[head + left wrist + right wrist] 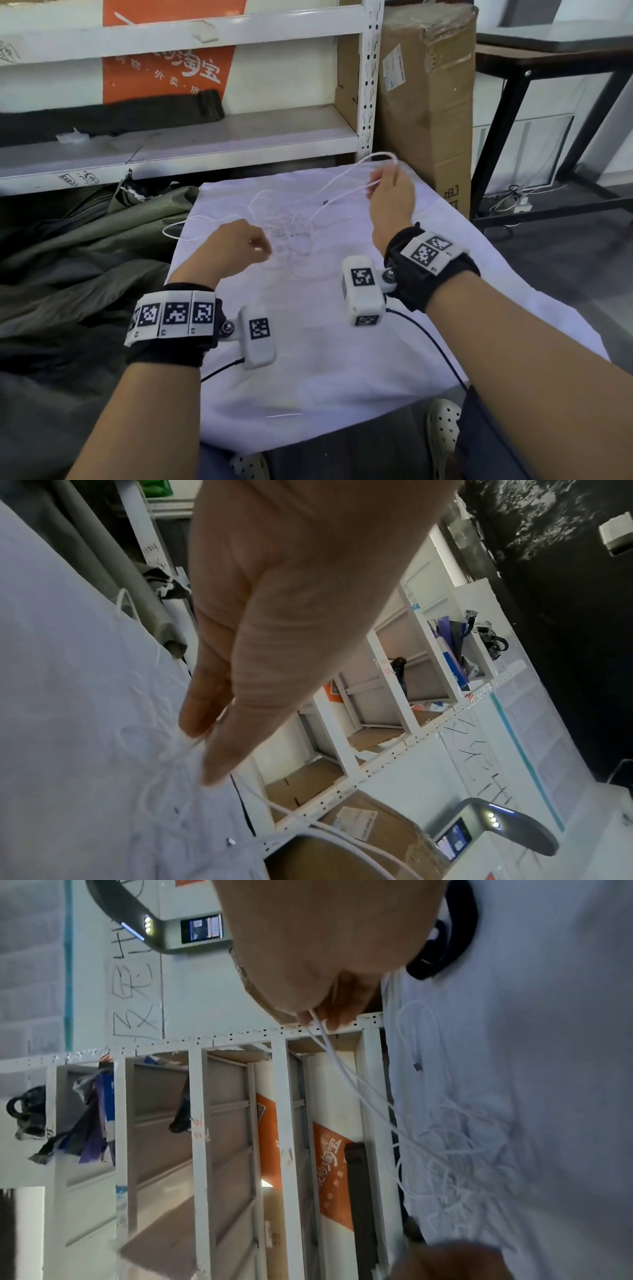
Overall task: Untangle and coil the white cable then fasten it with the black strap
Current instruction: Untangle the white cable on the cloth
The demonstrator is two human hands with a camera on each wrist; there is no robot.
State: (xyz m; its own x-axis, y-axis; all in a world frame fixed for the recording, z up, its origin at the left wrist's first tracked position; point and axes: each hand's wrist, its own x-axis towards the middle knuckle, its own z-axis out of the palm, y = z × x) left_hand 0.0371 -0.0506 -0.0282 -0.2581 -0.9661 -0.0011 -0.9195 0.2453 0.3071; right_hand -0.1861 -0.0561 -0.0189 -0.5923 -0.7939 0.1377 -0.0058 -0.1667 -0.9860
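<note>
The white cable lies in a loose tangle in the middle of a white cloth. My left hand is at the tangle's near left edge; in the left wrist view, thumb and finger of the left hand pinch a strand. My right hand is raised at the cloth's far right and pinches a long loop of cable; two strands run down from the right hand to the tangle. A small cable plug lies between the hands. I cannot pick out the black strap for certain.
A white metal shelf stands behind the cloth, with a long dark fabric band on it. A tall cardboard box stands at the far right corner. Grey-green fabric is heaped on the left, and a dark table frame stands on the right.
</note>
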